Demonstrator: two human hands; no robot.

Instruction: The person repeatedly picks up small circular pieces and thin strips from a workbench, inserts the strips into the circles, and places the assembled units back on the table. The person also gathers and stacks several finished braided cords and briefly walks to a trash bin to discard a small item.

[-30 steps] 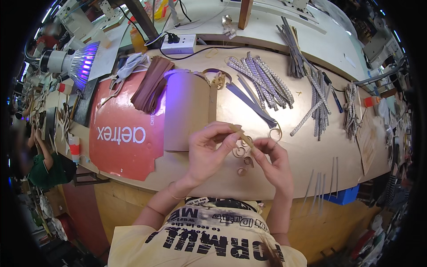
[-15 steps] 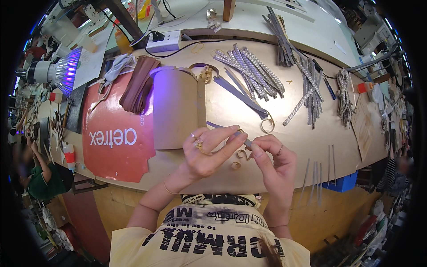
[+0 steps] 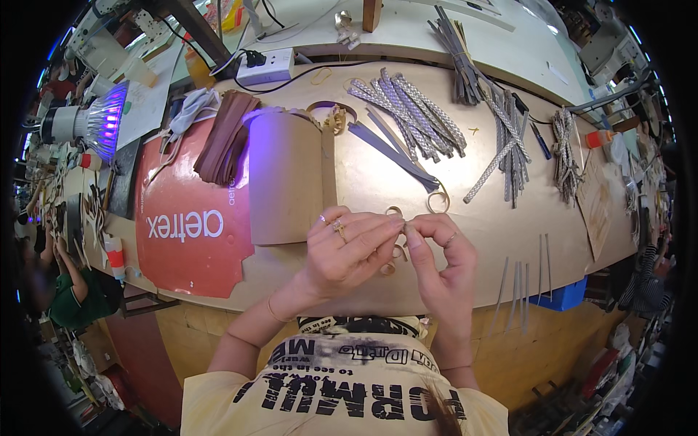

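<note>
My left hand (image 3: 350,248) and my right hand (image 3: 440,256) meet fingertip to fingertip just above the table's near side. Both pinch a narrow grey strip, and only a tiny bit of it shows between the fingers. Thin tan curls of peeled tape (image 3: 388,269) lie under and between my hands, and a looser tan loop (image 3: 438,203) rests just beyond the right fingertips. Flat grey strips (image 3: 389,154) lie farther off, beside a pile of silver braided straps (image 3: 418,116).
Left of my hands stands a brown cardboard piece (image 3: 285,182), with brown strips (image 3: 224,138) and a red sheet (image 3: 190,232) beyond. A lamp (image 3: 102,122) glows purple. Grey strip bundles (image 3: 512,145) lie right; thin strips (image 3: 520,294) overhang the edge near a blue bin (image 3: 563,296).
The hands have come closer together, the right shifting slightly left. The grey strip, plainly visible before between and beyond the fingers, is now almost wholly hidden by them.
</note>
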